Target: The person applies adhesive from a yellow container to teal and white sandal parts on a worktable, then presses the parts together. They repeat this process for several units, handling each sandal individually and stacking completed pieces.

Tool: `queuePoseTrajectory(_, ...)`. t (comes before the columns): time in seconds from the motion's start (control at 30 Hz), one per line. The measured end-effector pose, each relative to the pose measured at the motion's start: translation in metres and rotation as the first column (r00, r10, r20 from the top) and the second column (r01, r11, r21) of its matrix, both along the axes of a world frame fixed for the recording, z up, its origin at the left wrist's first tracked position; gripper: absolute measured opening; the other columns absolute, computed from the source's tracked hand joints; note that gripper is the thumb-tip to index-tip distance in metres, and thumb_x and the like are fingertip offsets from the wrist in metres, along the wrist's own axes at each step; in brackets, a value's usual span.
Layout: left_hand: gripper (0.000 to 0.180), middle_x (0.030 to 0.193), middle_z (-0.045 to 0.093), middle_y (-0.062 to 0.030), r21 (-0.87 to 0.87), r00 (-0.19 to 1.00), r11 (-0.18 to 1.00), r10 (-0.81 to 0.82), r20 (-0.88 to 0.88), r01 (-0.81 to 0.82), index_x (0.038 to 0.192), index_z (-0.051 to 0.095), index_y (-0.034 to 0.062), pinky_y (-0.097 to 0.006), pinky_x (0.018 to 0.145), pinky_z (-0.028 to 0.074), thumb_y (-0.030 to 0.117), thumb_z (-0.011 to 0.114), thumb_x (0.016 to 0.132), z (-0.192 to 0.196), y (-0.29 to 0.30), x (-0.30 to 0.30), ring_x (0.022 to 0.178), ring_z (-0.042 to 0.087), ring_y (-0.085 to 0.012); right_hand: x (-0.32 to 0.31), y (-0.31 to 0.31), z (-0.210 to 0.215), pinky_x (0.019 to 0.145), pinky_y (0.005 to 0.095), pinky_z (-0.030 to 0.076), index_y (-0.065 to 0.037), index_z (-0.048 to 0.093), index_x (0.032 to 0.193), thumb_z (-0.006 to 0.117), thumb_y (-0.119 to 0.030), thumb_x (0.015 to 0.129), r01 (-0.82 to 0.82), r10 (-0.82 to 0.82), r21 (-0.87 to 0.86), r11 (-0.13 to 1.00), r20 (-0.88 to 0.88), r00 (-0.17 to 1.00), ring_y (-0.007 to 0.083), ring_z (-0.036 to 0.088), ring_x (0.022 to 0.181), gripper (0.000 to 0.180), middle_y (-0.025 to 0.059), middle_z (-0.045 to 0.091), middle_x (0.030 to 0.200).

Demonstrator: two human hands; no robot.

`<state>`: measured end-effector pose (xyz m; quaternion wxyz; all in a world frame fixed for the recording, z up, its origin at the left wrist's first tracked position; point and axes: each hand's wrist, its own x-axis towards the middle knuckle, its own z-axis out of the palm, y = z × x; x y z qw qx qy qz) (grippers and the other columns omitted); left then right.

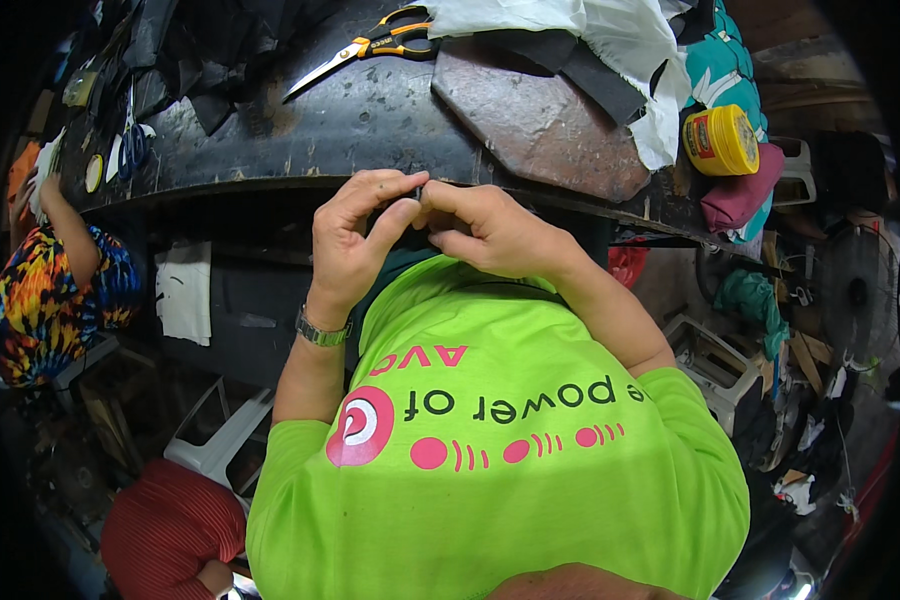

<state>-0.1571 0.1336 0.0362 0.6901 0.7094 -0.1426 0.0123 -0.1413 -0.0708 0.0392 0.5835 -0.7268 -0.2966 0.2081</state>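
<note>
- Dark, worn workbench [370, 120] fills the background, orange-handled scissors [370, 45] lying well beyond the hands.
- Left hand [355, 235] and right hand [485, 225] pinch a small dark piece [417, 192], probably leather, between fingertips at the bench edge.
- Both hands equally near; its long axis is unclear.

Dark worn workbench [370, 120], perhaps metal-topped.

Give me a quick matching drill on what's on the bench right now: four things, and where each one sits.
Things:
1. scissors
2. yellow tin
3. stone slab
4. small dark piece

Places:
A. right end of the bench
B. pinched between both hands
C. top middle, blades pointing left
D. middle of the bench, under white cloth

Pairs: 1-C, 2-A, 3-D, 4-B
</note>
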Motion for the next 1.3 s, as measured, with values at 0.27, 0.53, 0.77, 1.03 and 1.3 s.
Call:
queuePoseTrajectory(0.27,0.016,0.097,0.07,-0.0069,0.046,0.997,0.998,-0.047,-0.059,0.05,0.096,0.076,-0.0002,-0.027,0.082,0.053,0.0,0.078,0.08,-0.011,-0.002,0.001,0.09,0.066,-0.0139,-0.002,0.001,0.0,0.091,0.0426,0.048,-0.011,0.076,0.098,0.065,0.0,0.075,0.171,-0.067,-0.182,0.968,0.472,0.879,0.0289,0.063,0.103,0.028,0.0125,0.056,0.134)
queuePoseTrajectory(0.53,0.006,0.094,0.069,-0.0074,0.08,0.997,0.994,-0.079,-0.004,0.079,0.09,0.071,-0.0024,-0.026,0.084,0.051,-0.004,0.073,0.084,0.004,0.005,0.004,0.09,0.065,-0.0134,-0.004,0.01,-0.002,0.102,0.0414,0.04,-0.014,0.076,0.106,0.062,0.004,0.07,0.17,-0.143,-0.049,0.984,0.351,0.926,0.0279,0.056,0.113,0.043,0.009,0.052,0.142)
queuePoseTrajectory(0.77,0.009,0.097,0.072,-0.007,-0.123,0.983,0.989,-0.103,-0.149,0.085,0.096,0.071,-0.0023,-0.027,0.089,0.052,0.005,0.072,0.09,0.006,0.01,-0.007,0.108,0.066,-0.0147,-0.009,0.015,0.004,0.109,0.0382,0.041,-0.012,0.079,0.096,0.056,0.009,0.068,0.146,-0.128,-0.038,0.989,0.295,0.947,0.0271,0.052,0.123,0.042,0.0082,0.053,0.142)
queuePoseTrajectory(1.03,0.009,0.093,0.068,-0.0018,-0.006,0.986,0.998,0.061,-0.158,-0.063,0.1,0.068,0.0007,-0.021,0.076,0.05,0.006,0.071,0.092,-0.028,0.048,-0.037,0.085,0.062,-0.0062,0.015,0.003,0.026,0.104,0.0353,0.046,-0.001,0.049,0.137,0.047,0.013,0.078,0.552,-0.469,0.29,0.782,-0.31,0.827,0.024,0.063,0.113,0.061,0.0145,0.061,0.128)
queuePoseTrajectory(1.3,0.05,0.106,0.064,-0.0061,0.393,0.323,0.471,0.864,-0.386,-0.79,0.127,0.062,0.0016,-0.023,0.079,0.053,0.009,0.083,0.082,-0.188,0.187,-0.153,0.087,0.066,-0.012,0.015,-0.016,-0.008,0.09,0.0279,0.049,0.002,0.065,0.114,0.062,-0.001,0.093,0.406,-0.348,0.398,0.823,-0.213,0.913,0.0161,0.067,0.093,0.021,0.0111,0.067,0.116)
